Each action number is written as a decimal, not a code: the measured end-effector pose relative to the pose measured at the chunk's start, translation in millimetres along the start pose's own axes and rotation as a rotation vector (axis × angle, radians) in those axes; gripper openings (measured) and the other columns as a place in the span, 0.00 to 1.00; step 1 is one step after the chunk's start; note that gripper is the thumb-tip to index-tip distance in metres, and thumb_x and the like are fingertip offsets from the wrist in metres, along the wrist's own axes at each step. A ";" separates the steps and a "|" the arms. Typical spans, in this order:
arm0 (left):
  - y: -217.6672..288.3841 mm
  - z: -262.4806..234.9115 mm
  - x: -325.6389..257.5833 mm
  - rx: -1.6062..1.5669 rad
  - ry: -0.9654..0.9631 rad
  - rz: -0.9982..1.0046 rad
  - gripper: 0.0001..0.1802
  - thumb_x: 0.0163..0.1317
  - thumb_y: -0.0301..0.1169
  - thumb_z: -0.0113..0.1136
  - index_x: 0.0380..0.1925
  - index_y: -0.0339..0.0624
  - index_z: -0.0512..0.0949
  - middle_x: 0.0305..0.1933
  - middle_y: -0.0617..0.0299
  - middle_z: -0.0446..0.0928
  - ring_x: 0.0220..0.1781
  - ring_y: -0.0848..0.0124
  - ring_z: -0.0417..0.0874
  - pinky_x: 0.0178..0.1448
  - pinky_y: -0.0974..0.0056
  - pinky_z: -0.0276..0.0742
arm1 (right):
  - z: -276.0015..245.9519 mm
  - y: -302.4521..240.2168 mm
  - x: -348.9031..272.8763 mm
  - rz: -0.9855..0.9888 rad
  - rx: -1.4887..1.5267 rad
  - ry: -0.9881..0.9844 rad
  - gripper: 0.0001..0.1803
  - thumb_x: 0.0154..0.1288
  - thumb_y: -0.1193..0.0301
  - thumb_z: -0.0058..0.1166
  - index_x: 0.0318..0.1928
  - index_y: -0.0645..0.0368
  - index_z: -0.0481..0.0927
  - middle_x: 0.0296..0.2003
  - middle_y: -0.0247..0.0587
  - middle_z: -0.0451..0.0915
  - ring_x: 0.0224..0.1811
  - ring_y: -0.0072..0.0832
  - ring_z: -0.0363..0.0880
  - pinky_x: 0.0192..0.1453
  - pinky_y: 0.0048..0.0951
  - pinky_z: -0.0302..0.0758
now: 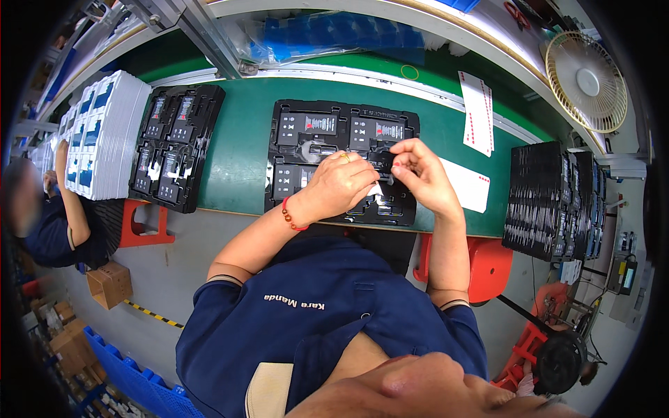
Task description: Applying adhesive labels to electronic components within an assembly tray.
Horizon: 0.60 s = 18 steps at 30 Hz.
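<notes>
A black moulded tray [274, 150] lies on the bench in front of me, with flat black battery packs [308, 127] in its compartments. Over its near right part my left hand [343, 187] is closed, fingers bent down and pressed together. A small white piece [376, 189] shows beside its fingertips. My right hand [424, 175] is pinched, thumb against forefinger, just right of the left one. What either hand grips is too small or hidden to make out. The compartment under the hands is mostly covered.
White sheets with red dots [468, 184] lie right of the tray. Another loaded black tray [174, 150] and a white stack [115, 136] stand left; stacked black trays [540, 202] stand right. A fan [587, 82] is at the far right. A person [59, 216] sits left.
</notes>
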State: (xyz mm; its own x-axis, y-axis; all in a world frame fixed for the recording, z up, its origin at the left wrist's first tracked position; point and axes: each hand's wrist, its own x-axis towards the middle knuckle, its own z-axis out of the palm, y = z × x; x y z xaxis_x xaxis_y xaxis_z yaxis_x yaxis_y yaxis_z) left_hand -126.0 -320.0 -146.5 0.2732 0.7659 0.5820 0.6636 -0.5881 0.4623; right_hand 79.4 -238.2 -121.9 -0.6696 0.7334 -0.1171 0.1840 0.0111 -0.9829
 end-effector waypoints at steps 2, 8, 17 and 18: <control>0.1 1.7 -1.8 -0.015 -0.022 -0.030 0.06 0.51 0.26 0.69 0.30 0.44 0.82 0.34 0.65 0.81 0.38 0.67 0.81 0.42 0.61 0.75 | 6.5 1.2 3.8 -0.009 -0.033 -0.025 0.16 0.68 0.82 0.54 0.54 0.62 0.71 0.35 0.27 0.74 0.38 0.14 0.71 0.45 0.17 0.69; -1.7 4.4 -1.9 -0.039 0.017 -0.065 0.06 0.51 0.25 0.68 0.30 0.43 0.82 0.33 0.64 0.82 0.36 0.65 0.82 0.41 0.61 0.75 | 8.2 -0.7 5.7 0.000 -0.142 -0.077 0.17 0.67 0.82 0.53 0.55 0.62 0.70 0.34 0.29 0.72 0.37 0.15 0.69 0.44 0.19 0.68; -3.1 5.4 -2.1 -0.042 0.010 -0.078 0.05 0.51 0.26 0.68 0.29 0.43 0.83 0.33 0.63 0.82 0.36 0.64 0.82 0.41 0.60 0.75 | 11.5 -6.2 6.0 -0.020 -0.191 -0.090 0.19 0.65 0.83 0.54 0.56 0.62 0.70 0.34 0.30 0.72 0.37 0.17 0.69 0.44 0.20 0.69; -2.8 5.4 -2.0 -0.043 0.011 -0.079 0.05 0.51 0.26 0.68 0.29 0.43 0.83 0.33 0.63 0.82 0.36 0.64 0.82 0.41 0.60 0.75 | 11.6 -6.8 5.9 -0.019 -0.191 -0.091 0.19 0.65 0.83 0.54 0.56 0.62 0.70 0.34 0.30 0.72 0.37 0.17 0.69 0.44 0.20 0.69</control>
State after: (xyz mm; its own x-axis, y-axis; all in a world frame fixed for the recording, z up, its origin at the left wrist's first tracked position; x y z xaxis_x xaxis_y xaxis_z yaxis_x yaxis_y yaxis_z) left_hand -124.7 -318.4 -152.6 0.2130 0.8077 0.5499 0.6526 -0.5364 0.5351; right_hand 65.9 -241.8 -117.5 -0.7350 0.6675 -0.1194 0.2980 0.1597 -0.9411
